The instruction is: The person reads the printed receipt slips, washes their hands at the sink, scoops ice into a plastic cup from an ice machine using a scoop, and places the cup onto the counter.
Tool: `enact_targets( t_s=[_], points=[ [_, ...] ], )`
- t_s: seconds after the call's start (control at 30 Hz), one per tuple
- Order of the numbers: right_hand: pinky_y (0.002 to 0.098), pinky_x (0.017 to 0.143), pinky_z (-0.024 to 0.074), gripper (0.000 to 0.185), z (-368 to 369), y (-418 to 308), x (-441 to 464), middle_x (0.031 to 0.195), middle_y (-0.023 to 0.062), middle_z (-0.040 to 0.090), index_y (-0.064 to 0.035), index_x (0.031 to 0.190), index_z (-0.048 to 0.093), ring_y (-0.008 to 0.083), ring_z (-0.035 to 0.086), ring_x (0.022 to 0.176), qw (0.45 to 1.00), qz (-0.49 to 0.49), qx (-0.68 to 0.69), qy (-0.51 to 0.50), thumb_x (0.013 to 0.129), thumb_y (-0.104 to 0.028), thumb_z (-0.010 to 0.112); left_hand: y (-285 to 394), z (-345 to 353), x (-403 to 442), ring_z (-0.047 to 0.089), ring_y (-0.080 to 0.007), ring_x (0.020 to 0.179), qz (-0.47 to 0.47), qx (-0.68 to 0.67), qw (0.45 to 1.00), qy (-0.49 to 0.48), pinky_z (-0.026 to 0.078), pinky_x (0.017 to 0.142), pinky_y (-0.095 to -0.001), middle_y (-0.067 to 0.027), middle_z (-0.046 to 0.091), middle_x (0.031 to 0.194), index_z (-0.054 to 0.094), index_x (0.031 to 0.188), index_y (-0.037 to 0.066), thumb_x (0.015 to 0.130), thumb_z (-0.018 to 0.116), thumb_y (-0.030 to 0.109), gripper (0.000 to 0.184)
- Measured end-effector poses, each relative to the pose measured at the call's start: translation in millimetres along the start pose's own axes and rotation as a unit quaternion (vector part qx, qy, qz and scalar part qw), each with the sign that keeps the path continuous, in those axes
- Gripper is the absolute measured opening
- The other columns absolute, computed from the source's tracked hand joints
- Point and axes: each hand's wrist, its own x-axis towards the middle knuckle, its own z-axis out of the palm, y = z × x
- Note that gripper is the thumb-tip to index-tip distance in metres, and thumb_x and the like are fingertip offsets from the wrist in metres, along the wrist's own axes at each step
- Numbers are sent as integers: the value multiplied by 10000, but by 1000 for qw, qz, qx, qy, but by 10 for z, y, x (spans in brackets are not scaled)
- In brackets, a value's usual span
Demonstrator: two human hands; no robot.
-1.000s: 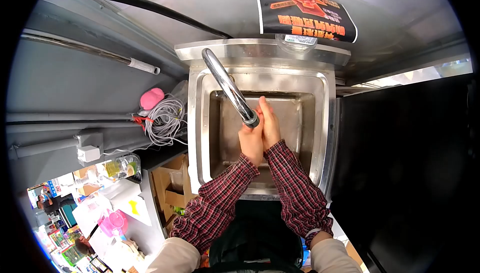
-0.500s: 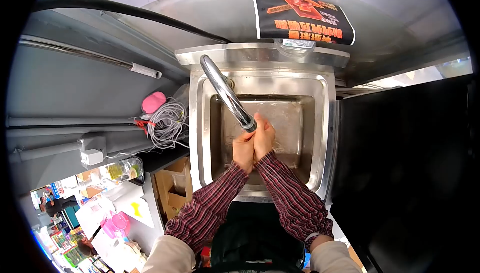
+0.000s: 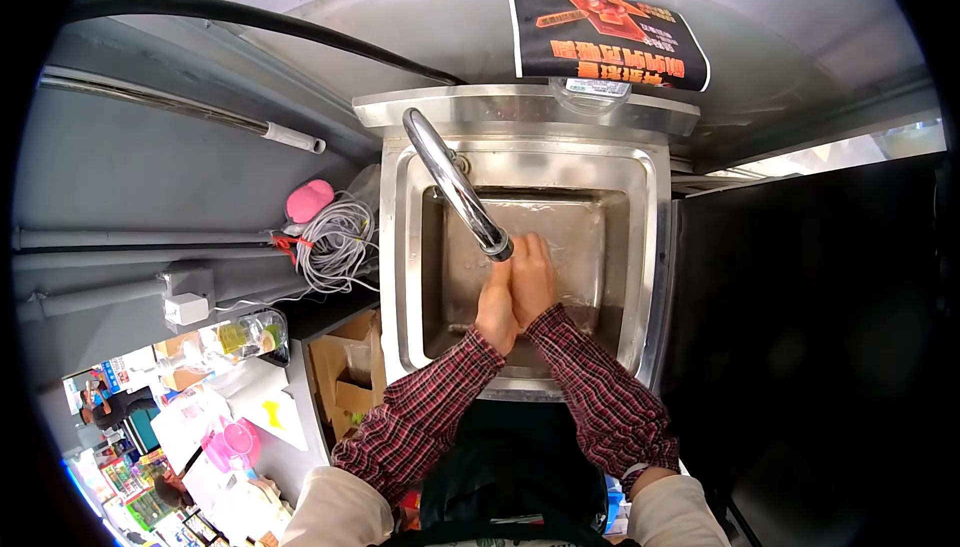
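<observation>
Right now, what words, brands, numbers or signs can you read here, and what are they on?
None can be quoted with certainty.
Dark poster behind the sink: large orange characters and smaller lines, upside down and too blurred to read surely.
Label on the clear container: too small to read.
Blue-and-white sign, lower left: too small and blurred.

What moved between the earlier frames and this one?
Both hands have drawn back toward the person since the first picture. The right hand, whose fingers then reached past the gooseneck faucet's spout, now has its fingertips beside it; the left hand came back with it. The hands are still together, and nothing was picked up or released. The faucet, metal sink and coiled cable stayed put.
</observation>
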Motion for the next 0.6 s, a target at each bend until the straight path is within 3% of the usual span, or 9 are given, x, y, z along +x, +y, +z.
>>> enact_targets(
  t_s=[0.07, 0.17, 0.23, 0.3, 0.33, 0.37, 0.43, 0.47, 0.6],
  points=[
    [368, 846, 456, 312, 76, 73, -73, 1195, 211, 509, 45, 1040, 577, 343, 504, 1097, 991, -84, -104, 17, 760, -95, 579, 104, -25, 105, 575, -216, 988, -81, 92, 992, -4, 486, 831, -352, -91, 587, 1112, 492, 1213, 25, 947, 461, 445, 498],
    [358, 898, 449, 420, -135, -154, -155, 1205, 209, 513, 56, 1181, 539, 337, 508, 1110, 980, -129, -121, -92, 775, -52, 550, 276, -52, 271, 586, -213, 871, -114, 38, 988, -101, 497, 770, -360, -76, 601, 944, 518, 1133, 41, 935, 512, 416, 424],
    [350, 924, 445, 431, -210, -246, -155, 1217, 216, 518, 58, 1224, 520, 313, 528, 1107, 989, -142, -27, -26, 799, -12, 521, 295, 123, 168, 557, -193, 766, -85, 14, 993, -84, 493, 739, -347, -51, 548, 785, 521, 985, 69, 926, 549, 370, 308],
    [313, 925, 449, 376, -257, -307, -199, 1221, 167, 546, 58, 1218, 527, 252, 560, 1072, 974, 47, 209, -76, 845, 29, 492, 191, 139, 135, 532, -174, 738, 46, -15, 987, -152, 489, 739, -327, -30, 506, 741, 491, 868, 100, 928, 556, 336, 252],
    [264, 923, 450, 299, -140, -324, -284, 1178, 100, 577, 59, 1174, 551, 179, 574, 1040, 832, 222, 507, -21, 884, 34, 484, 165, 148, 63, 508, -161, 719, 87, -34, 985, -147, 478, 764, -324, -10, 472, 711, 442, 786, 120, 931, 547, 344, 287],
    [264, 923, 450, 299, -132, -311, -300, 1178, 100, 577, 59, 1174, 551, 179, 574, 1040, 833, 220, 507, -20, 884, 34, 484, 168, 138, 61, 508, -161, 719, 88, -34, 984, -149, 478, 764, -324, -10, 472, 711, 442, 786, 120, 931, 547, 344, 287],
    [225, 843, 475, 147, -232, -412, -290, 1050, 41, 613, 5, 1028, 604, 114, 579, 986, 621, 303, 722, 12, 897, 6, 538, 216, 124, 33, 496, -153, 716, 98, -72, 967, -223, 466, 795, -331, 7, 441, 681, 446, 784, 128, 940, 518, 378, 303],
    [222, 830, 483, 116, -299, -454, -255, 1032, 41, 607, -18, 994, 610, 120, 574, 1001, 584, 339, 738, 10, 893, -4, 554, 240, 129, 29, 477, -140, 695, 61, -113, 969, -209, 451, 792, -331, 20, 412, 645, 424, 735, 144, 962, 437, 430, 365],
    [246, 832, 491, 198, -123, -428, -299, 1046, 95, 641, 40, 1049, 623, 165, 627, 922, 716, 293, 633, 28, 885, -66, 594, 336, 133, 67, 417, -124, 627, -3, -186, 960, -208, 432, 724, -310, 35, 381, 571, 342, 625, 166, 975, 362, 442, 446]
  ],
)
